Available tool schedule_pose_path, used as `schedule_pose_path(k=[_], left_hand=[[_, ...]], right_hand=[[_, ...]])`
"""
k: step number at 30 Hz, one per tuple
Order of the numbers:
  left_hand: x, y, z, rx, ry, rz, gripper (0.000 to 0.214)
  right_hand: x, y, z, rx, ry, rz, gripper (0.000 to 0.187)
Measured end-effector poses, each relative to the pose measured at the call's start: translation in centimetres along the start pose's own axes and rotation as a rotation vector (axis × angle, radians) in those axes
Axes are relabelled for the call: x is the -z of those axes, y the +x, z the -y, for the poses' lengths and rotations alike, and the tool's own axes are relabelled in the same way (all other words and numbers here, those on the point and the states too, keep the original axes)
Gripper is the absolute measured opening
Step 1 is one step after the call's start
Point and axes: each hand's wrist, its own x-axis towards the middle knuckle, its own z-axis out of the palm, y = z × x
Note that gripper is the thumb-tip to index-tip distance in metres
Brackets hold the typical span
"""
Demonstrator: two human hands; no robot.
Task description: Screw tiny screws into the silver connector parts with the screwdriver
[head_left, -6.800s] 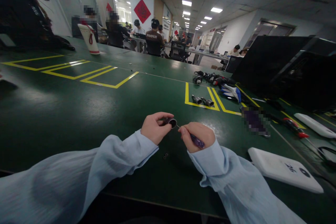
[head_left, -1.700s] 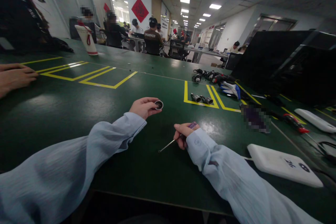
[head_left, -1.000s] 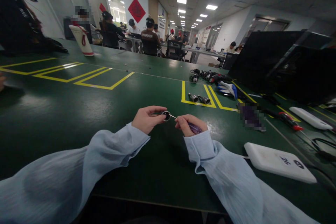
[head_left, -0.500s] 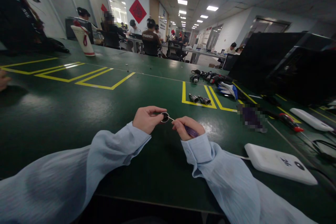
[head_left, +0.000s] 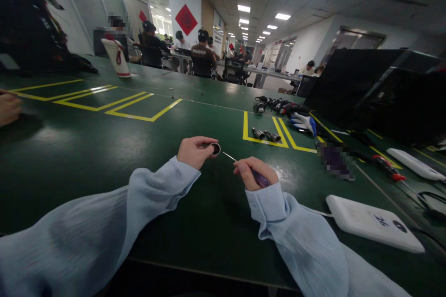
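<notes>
My left hand (head_left: 195, 151) is closed around a small metal cylinder (head_left: 216, 149), its round open end turned toward my right hand. Most of that part is hidden by the fingers. In my right hand (head_left: 256, 171) is a screwdriver (head_left: 262, 179) with a purple handle and a thin shaft. The shaft's tip points at the cylinder's opening and stands a little apart from it. Both hands are above the green table (head_left: 167, 236).
Two metal cylindrical parts (head_left: 272, 136) lie in a yellow-taped box. Behind them are dark cabled parts (head_left: 260, 107) and a blue-and-white glove (head_left: 303, 123). A white power bank (head_left: 372, 222) and a red-black screwdriver (head_left: 386, 167) lie right. Another person's hand (head_left: 9, 107) rests far left.
My right hand has drawn back to the right, so the screwdriver's tip has come away from the cylinder's opening. My left hand has shifted slightly. The other person's hand shows more.
</notes>
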Motion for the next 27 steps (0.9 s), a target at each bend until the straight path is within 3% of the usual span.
schedule_pose_path(k=[4,5,8,12,16,22,27], left_hand=[[1.7,5.0,1.8,-0.036,-0.029,-0.306,0.015],[2.1,6.2,2.1,-0.042,-0.036,-0.331,0.016],[3.0,8.4,2.7,-0.049,-0.046,-0.337,0.022],[3.8,9.2,3.9,-0.153,0.124,-0.225,0.05],[3.6,8.6,4.9,-0.297,0.284,-0.099,0.045],[2.4,7.0,4.2,-0.524,0.492,0.161,0.033],[2.1,6.5,3.4,-0.58,0.632,0.207,0.031]], right_hand=[[-0.6,1.1,-0.7,-0.316,0.164,-0.056,0.02],[-0.9,1.6,-1.1,-0.392,0.227,-0.083,0.02],[-1.9,3.4,-2.6,-0.614,0.398,-0.135,0.018],[-3.3,5.5,-4.5,-0.757,0.578,-0.117,0.015],[-4.5,5.8,-5.4,-0.763,0.668,-0.093,0.018],[-4.7,4.6,-5.2,-0.604,0.692,-0.065,0.021],[-4.8,4.0,-4.7,-0.43,0.549,-0.028,0.02]])
